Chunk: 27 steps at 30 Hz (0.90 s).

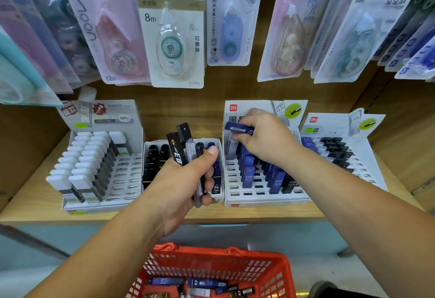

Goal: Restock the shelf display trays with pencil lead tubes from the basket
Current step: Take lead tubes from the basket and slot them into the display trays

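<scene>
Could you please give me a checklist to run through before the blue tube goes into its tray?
1. Grip: right hand pinches the dark blue plastic lead tube: ok.
2. Tray match: the white slotted display tray below holds blue tubes: ok.
3. Free slots along the tray's front: ok.
4. Tube upright for a slot: not ok, it lies sideways.
5. Tube's grade matches the tray's: cannot tell.
6. Spare stock: left hand grips the bundle of black and grey tubes: ok.
</scene>
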Tool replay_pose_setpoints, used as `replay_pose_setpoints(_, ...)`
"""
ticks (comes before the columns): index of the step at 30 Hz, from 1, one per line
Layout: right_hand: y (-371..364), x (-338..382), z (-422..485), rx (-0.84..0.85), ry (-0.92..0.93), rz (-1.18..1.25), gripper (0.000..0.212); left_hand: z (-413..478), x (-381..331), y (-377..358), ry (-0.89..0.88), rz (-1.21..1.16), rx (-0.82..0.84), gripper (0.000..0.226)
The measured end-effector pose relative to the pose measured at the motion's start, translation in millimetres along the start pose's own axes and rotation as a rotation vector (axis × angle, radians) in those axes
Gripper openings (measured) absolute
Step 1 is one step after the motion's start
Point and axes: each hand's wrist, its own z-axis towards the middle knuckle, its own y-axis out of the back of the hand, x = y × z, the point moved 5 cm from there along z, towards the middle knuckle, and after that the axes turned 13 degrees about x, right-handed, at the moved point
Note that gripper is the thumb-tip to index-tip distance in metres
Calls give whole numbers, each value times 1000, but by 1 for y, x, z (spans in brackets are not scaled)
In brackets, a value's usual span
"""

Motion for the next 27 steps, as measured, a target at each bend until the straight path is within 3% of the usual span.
replay_pose_setpoints(5, -4, 9, -1, 114, -19, -157, 17, -1, -2, 2, -46, 119, -63, 28)
replay_pose_setpoints(8, 10, 17, -9, 96, -7, 164, 6, -4, -10, 7, -164, 225, -218, 20)
replay_pose_setpoints(10, 15, 25, -21, 224, 6, 462, 10, -6, -19, 7, -288, 210, -242, 12)
replay_pose_setpoints(15, -3, 46, -50, 546, 40, 473, 20, -10, -27, -5, -336, 248, -166, 5)
replay_pose_setpoints(17, -8, 45, -53, 625, -1, 695, 7, -11, -25, -3, -317, 224, -190, 4)
replay_pose_setpoints(18, -8, 44, -55, 642, -29, 830, 14, -10, -24, 0, -308, 207, -199, 5)
replay_pose_setpoints(20, -7, 34, -55, 620, -115, 1114, 47, -10, -24, 7, -299, 170, -214, 10)
replay_pose_setpoints(22, -3, 26, -54, 547, -145, 1369, 67, -9, -25, 14, -294, 137, -227, 19)
replay_pose_setpoints(24, -2, 23, -54, 485, -154, 1472, 69, -10, -25, 18, -294, 129, -239, 20)
replay_pose_setpoints(27, 1, 18, -53, 397, -206, 1426, 49, -10, -22, 18, -300, 112, -262, 11)
